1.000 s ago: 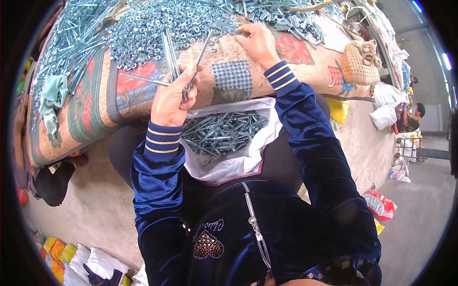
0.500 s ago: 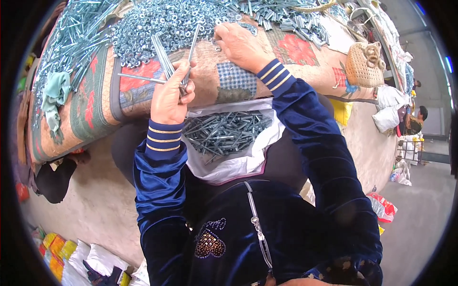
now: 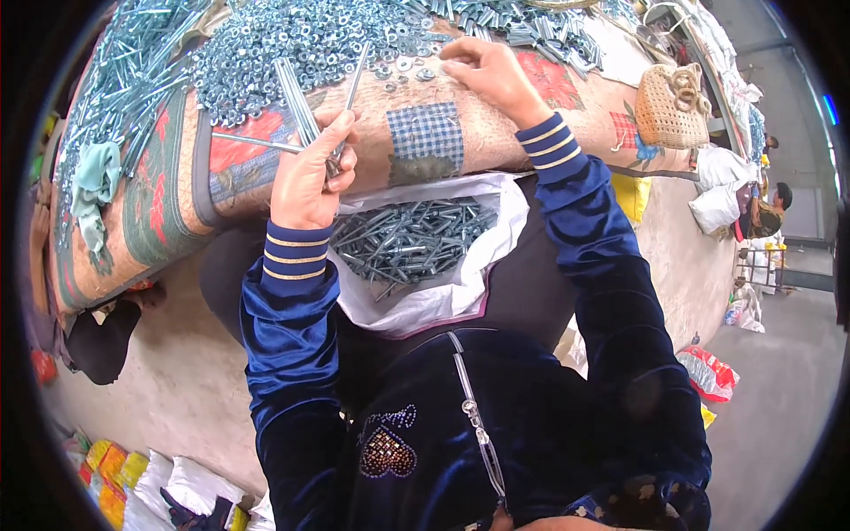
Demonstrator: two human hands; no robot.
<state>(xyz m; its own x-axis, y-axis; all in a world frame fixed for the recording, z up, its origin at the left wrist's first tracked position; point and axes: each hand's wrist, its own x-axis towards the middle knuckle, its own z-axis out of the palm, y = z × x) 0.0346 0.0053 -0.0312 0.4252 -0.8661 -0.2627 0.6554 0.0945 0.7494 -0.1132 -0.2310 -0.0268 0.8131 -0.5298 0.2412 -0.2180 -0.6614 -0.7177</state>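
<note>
My left hand (image 3: 312, 173) is closed around several long, thin metal bolts (image 3: 297, 104). Most of them point up and away in a bundle; one sticks out to the left and another slants to the right. Their lower ends are hidden in my fingers. Above the patterned cover, my right hand (image 3: 491, 78) has its fingers bent, with thumb and forefinger a little apart and nothing visible between them. Just left of its fingertips lie a few loose washers (image 3: 405, 64). Beyond them spreads a big heap of metal nuts (image 3: 266, 53).
An open white sack (image 3: 482, 288) on my lap holds many short metal pieces (image 3: 412, 243). Long bolts (image 3: 133, 75) are heaped far left, near a teal cloth (image 3: 96, 181). Metal sleeves (image 3: 553, 40) lie far right, beyond a woven bag (image 3: 668, 106). Another person's dark-clothed leg (image 3: 102, 341) shows at left.
My right hand has drawn back to the right, away from the nuts and washers, uncovering the loose washers. My left hand keeps its hold on the bolts. The view has shifted slightly.
</note>
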